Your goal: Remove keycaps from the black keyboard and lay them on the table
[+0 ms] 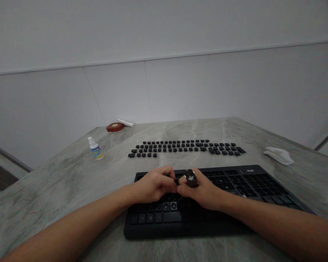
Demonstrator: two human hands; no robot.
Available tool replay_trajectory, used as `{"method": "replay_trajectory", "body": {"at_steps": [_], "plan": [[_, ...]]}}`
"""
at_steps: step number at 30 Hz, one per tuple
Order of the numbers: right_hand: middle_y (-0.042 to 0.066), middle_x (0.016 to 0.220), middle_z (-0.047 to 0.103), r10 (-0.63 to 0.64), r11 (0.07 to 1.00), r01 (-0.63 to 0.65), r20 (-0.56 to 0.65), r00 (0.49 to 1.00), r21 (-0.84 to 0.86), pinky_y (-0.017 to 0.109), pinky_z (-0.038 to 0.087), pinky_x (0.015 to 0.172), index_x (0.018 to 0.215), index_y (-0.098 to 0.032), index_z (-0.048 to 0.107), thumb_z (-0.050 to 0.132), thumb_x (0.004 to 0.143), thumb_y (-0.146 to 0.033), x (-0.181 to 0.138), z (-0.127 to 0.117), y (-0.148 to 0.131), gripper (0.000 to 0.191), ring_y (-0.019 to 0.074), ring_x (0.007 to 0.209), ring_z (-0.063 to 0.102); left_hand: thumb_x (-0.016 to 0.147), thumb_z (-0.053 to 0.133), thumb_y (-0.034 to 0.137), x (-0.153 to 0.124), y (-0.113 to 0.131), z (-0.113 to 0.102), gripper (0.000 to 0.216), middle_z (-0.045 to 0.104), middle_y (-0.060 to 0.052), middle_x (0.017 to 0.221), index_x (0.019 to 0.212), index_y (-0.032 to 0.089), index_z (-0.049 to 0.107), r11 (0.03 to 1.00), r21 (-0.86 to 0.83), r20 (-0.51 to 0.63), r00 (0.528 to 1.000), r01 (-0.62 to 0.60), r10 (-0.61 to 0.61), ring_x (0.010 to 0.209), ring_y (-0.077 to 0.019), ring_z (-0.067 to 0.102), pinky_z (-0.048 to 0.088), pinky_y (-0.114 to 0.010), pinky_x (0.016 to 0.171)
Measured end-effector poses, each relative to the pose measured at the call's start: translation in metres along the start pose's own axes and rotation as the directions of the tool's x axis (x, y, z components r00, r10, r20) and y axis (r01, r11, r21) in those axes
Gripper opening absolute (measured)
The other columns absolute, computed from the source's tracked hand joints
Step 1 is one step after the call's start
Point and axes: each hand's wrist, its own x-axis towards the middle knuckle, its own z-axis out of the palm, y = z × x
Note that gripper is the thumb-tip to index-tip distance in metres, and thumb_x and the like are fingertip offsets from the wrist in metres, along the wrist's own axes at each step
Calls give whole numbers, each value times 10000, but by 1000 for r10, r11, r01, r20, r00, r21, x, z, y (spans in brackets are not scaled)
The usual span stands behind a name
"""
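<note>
A black keyboard (224,227) lies in front of me, many of its keys taken off and bare switch sockets showing; the bottom rows at the left still carry caps. Over its left-centre part my left hand (155,183) is closed, thumb and finger pinched; what they hold is hidden. My right hand (205,191) meets it there, wrapped around a dark brown keycap puller (190,178) with silvery metal bits. A thin wire curve shows below the fingertips. Behind the keyboard, several loose black keycaps (169,149) lie in rows on the table.
The grey marbled table (104,193) backs onto a white panelled wall (177,89). At the left stands a small white-capped spray bottle (96,148). Farther back are a reddish-brown case (114,127) and a white strip (125,123). A crumpled white tissue (279,155) lies at the right.
</note>
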Motion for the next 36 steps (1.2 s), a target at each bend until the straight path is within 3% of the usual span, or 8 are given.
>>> {"method": "replay_trajectory", "body": {"at_steps": [3,7,9,13,18,23,26,36], "plan": [[-79,459,242,-43,996,43,8,999,-76,208,193,406,481,-218,283,490,683,-222,-4,1,3,289,67,435,209,930,526,146,0,1,0,245,539,-47,842,736,113,672,1000,13,2,1000,2,-2,748,-133,528,428,-240,664],[-69,438,364,-290,905,344,228,929,-250,217,252,444,481,-193,428,507,575,-173,-13,1,7,124,72,414,311,929,512,126,-1,1,0,239,539,-39,851,828,146,728,999,35,1,1000,4,-4,743,-123,532,430,-223,652],[-68,433,377,-329,880,394,257,909,-266,216,252,443,485,-191,448,509,557,-168,-16,0,6,97,72,407,328,925,510,117,-2,1,1,238,537,-37,852,847,151,733,999,43,-7,1000,0,0,741,-120,533,428,-216,646],[-77,425,299,-214,936,263,217,953,-235,217,225,422,453,-196,368,495,588,-171,-13,-2,0,187,61,396,259,914,504,106,-1,2,0,233,532,-35,839,802,142,705,998,58,-7,1000,-10,10,724,-117,519,416,-214,633],[-67,487,267,18,995,-20,-16,1000,-94,213,201,416,489,-208,313,485,674,-224,-6,1,-2,253,72,455,244,931,503,132,-1,1,1,207,557,-46,861,850,138,694,997,71,1,1000,-12,12,766,-139,540,438,-239,682],[-78,448,224,-127,979,134,57,990,-151,218,173,413,467,-207,248,505,674,-188,-10,2,-4,331,56,436,196,926,490,120,0,2,0,222,549,-39,847,824,142,686,997,83,12,1000,-5,4,735,-128,524,428,-227,654],[-77,455,222,-190,969,188,6,982,-160,217,188,424,471,-203,264,490,682,-176,-12,2,-7,311,56,445,194,921,494,124,0,2,0,215,554,-40,845,821,143,683,997,80,15,1000,0,-1,734,-128,518,428,-229,652],[-74,439,240,41,998,-32,-169,985,55,225,183,399,466,-224,305,471,682,-286,1,7,-2,279,70,425,221,921,515,124,-1,-2,1,184,562,-48,864,807,139,659,997,76,16,1000,-14,13,791,-151,549,467,-254,711]]}}
